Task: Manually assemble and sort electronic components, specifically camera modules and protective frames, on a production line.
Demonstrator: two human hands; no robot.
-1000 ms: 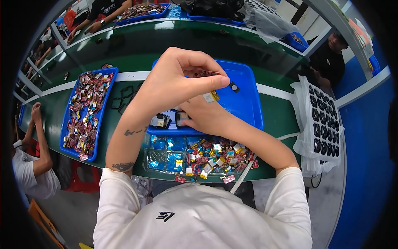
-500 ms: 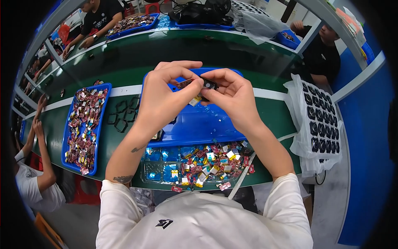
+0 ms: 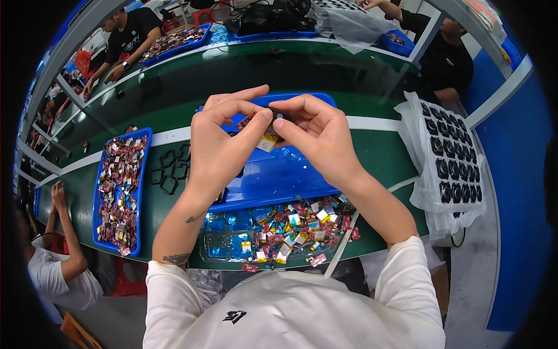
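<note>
Above a blue tray (image 3: 273, 183), both my hands meet around a small black plastic housing (image 3: 281, 115). My left hand (image 3: 220, 131) pinches its left side, with a red circuit board (image 3: 245, 121) beside the thumb. Gripping the housing's right side, my right hand (image 3: 321, 131) lays its thumb across the face. A small silver-and-yellow battery (image 3: 267, 142) hangs just below the fingers; its wiring is too small to make out. Nearer me, a clear plastic tray (image 3: 216, 256) holds a heap of red boards with batteries (image 3: 296, 232).
Left of my arms lie several black frames (image 3: 168, 180) and a blue tray (image 3: 139, 232) full of red boards. A white-wrapped tray of black housings (image 3: 450, 157) stands at the right. Across the green bench (image 3: 372, 151) and at the left, people work; a metal post (image 3: 503, 93) rises at right.
My view has shifted slightly. My hands stay together on the black housing, the battery now showing more below it. The person across at right has raised an arm.
</note>
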